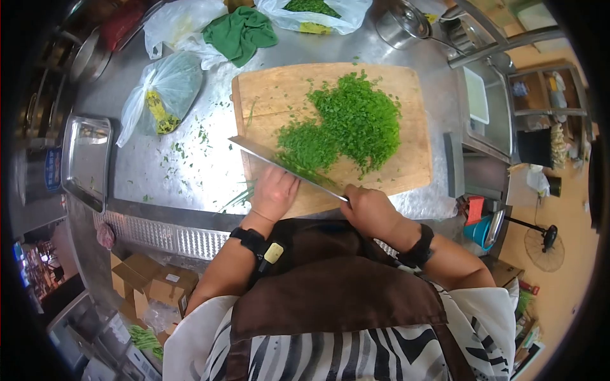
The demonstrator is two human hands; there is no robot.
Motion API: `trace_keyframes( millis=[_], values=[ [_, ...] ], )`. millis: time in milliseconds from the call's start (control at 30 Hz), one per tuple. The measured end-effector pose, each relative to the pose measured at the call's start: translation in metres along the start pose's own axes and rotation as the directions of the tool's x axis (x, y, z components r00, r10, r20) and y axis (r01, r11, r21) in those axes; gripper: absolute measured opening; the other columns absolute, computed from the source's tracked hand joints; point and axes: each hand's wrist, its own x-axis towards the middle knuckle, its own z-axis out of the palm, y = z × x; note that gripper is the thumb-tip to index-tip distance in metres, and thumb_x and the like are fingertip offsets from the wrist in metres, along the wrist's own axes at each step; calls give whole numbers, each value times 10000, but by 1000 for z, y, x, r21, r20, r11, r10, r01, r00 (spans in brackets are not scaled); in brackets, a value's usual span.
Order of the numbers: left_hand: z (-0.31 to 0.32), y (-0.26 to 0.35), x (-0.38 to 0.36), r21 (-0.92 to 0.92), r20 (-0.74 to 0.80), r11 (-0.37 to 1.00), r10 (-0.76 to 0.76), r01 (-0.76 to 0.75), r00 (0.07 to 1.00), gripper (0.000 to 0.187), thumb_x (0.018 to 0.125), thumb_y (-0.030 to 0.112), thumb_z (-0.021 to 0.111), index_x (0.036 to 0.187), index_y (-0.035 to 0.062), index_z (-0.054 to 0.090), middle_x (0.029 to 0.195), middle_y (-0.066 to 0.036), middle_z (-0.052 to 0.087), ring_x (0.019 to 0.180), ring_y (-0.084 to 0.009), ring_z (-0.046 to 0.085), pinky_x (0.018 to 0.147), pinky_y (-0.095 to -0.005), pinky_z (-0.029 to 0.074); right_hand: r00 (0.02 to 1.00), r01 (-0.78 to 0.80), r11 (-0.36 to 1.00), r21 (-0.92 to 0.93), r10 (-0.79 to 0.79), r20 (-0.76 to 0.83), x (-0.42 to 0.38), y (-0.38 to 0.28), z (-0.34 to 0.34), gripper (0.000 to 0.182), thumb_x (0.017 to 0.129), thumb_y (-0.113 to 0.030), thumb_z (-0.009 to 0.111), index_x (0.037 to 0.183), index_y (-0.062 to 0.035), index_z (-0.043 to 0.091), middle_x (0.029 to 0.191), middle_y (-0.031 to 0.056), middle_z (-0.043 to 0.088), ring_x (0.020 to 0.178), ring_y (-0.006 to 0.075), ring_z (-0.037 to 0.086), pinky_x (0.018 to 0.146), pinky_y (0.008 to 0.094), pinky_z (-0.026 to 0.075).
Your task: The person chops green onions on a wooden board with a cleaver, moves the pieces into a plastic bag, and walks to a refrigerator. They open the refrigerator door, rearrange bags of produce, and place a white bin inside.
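Note:
A long kitchen knife (pixel 279 162) lies slantwise over the near left part of the wooden cutting board (pixel 410 168). My right hand (pixel 372 211) is closed around its handle. On the near side of the blade, my left hand (pixel 274 192) has its fingers bent and pressed together close to the steel. Thin green stalks, like green onions (pixel 240 198), stick out to the left from under that hand; most of their length is hidden. Beyond the knife, a large heap of finely chopped greens (pixel 362 120) covers the middle and right of the board.
Bits of greens are scattered over the steel table (pixel 136 184). A knotted plastic bag (pixel 171 89), a green cloth (pixel 240 35) and an open bag of chopped greens (pixel 311 9) lie farther back. A metal tray (pixel 88 155) is left, a lidded pot (pixel 401 26) at back right.

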Motion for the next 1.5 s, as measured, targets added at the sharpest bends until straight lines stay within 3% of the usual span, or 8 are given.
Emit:
trace_keyframes(
  millis=[100, 167, 400, 633, 800, 1167, 1300, 1500],
  values=[
    [-5, 1, -1, 11, -18, 997, 71, -71, 997, 143, 695, 15, 706, 827, 25, 653, 863, -118, 578, 815, -307, 573, 696, -386, 490, 996, 64, 998, 18, -63, -62, 10, -3, 4, 211, 861, -206, 583, 847, -1, 534, 730, 221, 639, 678, 386, 641, 623, 463, 522],
    [-3, -1, -3, -4, 41, 1000, 14, -14, 999, 230, 684, 10, 710, 911, 8, 670, 987, -159, 605, 911, -354, 585, 783, -411, 498, 998, 42, 999, 14, -41, -41, 3, -5, -7, 213, 860, -206, 583, 847, 1, 534, 727, 219, 638, 677, 386, 641, 622, 463, 522],
    [-3, -3, -6, 40, 49, 998, 43, -45, 998, 268, 691, 10, 712, 957, 14, 677, 1018, -166, 611, 926, -351, 591, 804, -405, 504, 998, -7, 999, -54, 10, 68, -21, -10, -20, 213, 855, -202, 589, 840, 3, 533, 706, 209, 633, 664, 387, 636, 608, 463, 520],
    [-1, -5, -8, 8, 7, 999, 43, -43, 999, 251, 681, 10, 717, 927, 14, 669, 974, -159, 609, 884, -341, 599, 744, -393, 512, 993, 77, 997, 15, -76, -86, 6, -7, 1, 214, 856, -202, 590, 820, 1, 532, 693, 211, 628, 648, 389, 631, 597, 459, 520],
    [1, -3, -10, 45, 16, 999, -8, 7, 1000, 241, 686, 11, 714, 922, 12, 668, 964, -162, 605, 885, -341, 596, 742, -395, 508, 998, -1, 999, -41, 4, 59, -28, -14, -29, 204, 851, -192, 590, 825, 2, 534, 694, 216, 629, 650, 389, 633, 599, 460, 521],
    [-9, 3, -2, 16, -47, 996, 88, -87, 995, 118, 701, 6, 699, 806, 17, 645, 857, -109, 590, 825, -290, 583, 724, -376, 500, 999, 37, 999, 17, -37, -22, -3, -8, -10, 203, 846, -188, 595, 836, 4, 530, 707, 220, 632, 663, 389, 635, 615, 461, 522],
    [-9, 1, -10, 44, 5, 999, 22, -23, 1000, 123, 699, 3, 694, 812, 17, 646, 870, -112, 595, 834, -295, 585, 727, -375, 500, 996, -25, 1000, -17, 26, 84, -26, -21, -34, 205, 846, -190, 599, 846, 2, 530, 709, 220, 632, 660, 388, 633, 611, 466, 516],
    [-7, -1, -10, 1, -60, 1000, 28, -28, 998, 95, 710, 5, 687, 785, 15, 628, 833, -118, 568, 804, -311, 567, 711, -385, 492, 999, 44, 999, 14, -44, 4, 4, -9, 4, 194, 841, -181, 600, 841, 1, 532, 713, 221, 633, 668, 391, 632, 615, 468, 515]
  ],
)
